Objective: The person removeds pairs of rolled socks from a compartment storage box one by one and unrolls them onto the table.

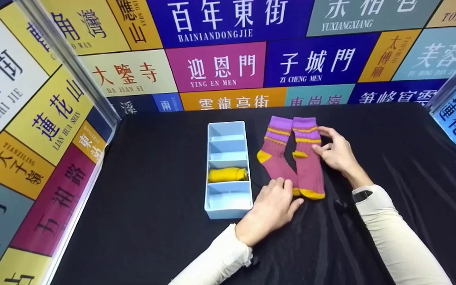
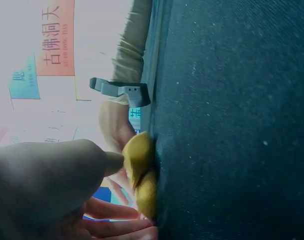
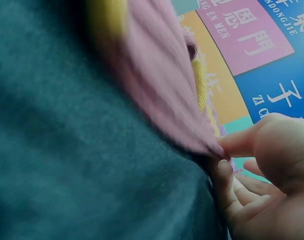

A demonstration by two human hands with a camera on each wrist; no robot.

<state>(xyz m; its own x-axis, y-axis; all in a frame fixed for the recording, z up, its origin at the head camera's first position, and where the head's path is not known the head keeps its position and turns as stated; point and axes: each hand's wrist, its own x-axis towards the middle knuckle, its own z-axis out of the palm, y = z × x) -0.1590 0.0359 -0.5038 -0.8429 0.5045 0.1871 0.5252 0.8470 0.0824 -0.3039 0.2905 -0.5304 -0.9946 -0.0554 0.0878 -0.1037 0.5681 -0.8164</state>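
Socks, maroon: two [image 1: 293,158], laid flat side by side on the black tabletop [image 1: 164,221], just right of the organiser, cuffs toward the back wall and toes toward the person. Each has a purple cuff crossed by yellow stripes, a ribbed maroon leg and foot, a yellow heel and a yellow toe. The two bodies touch along their lower length and part slightly near the heels. Organiser, pale blue plastic: one [image 1: 228,206], long and narrow, split into four compartments in a row. Rolled yellow sock bundle: one [image 1: 227,174], lying in the third compartment counted from the back wall; the other three compartments show only their blue floors. Hands: two, both in cream sleeves. Left hand [image 1: 271,208]: palm down beside the near corner of the organiser, fingers straight, tips touching the yellow toe end of the left-lying sock; grip released, nothing enclosed. Right hand [image 1: 335,152]: at the right edge of the right-lying sock, about mid-leg; the right wrist view shows thumb and fingertips [image 3: 223,172] nipping the maroon fabric edge and lifting it slightly off the cloth; grip grasping the sock. Surround: wall panels printed with coloured street-name signs on three sides.
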